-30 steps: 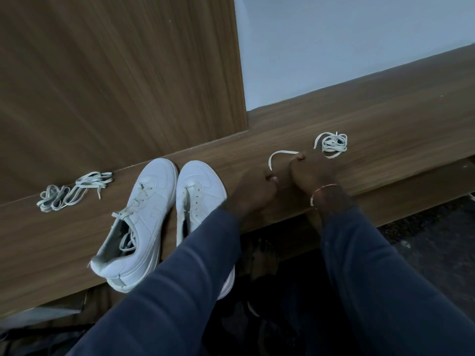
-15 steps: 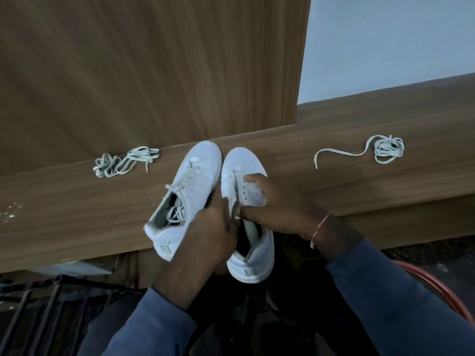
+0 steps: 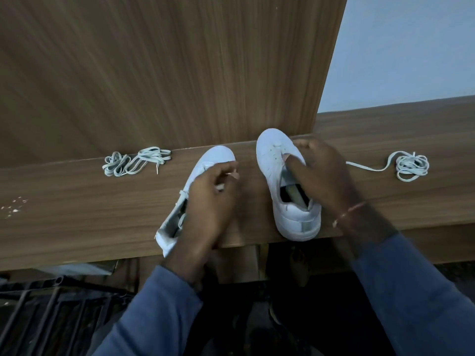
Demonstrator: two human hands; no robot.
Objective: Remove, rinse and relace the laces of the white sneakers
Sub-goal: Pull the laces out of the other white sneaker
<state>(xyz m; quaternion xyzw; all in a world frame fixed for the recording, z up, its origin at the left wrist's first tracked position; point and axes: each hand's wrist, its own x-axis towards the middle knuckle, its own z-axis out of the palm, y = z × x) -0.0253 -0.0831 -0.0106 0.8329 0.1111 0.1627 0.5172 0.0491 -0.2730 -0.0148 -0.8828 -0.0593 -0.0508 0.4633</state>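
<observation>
Relacing seems about to start. The right hand [image 3: 318, 170] grips the unlaced right sneaker [image 3: 280, 160] on the worktop [image 3: 77, 214]. The left hand [image 3: 210, 199] hovers, fingers curled, over the laced left sneaker [image 3: 214, 156]; whether it holds anything is unclear. Next, fetch the loose lace [image 3: 411, 164] at right.

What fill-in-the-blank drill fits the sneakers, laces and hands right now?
1. The right hand grips the right sneaker, which has ___ lace.
2. The coiled lace lies to the ___ of that sneaker.
3. The left sneaker, under the left hand, has a ___ threaded through it.
Missing: no; right; lace.
</observation>
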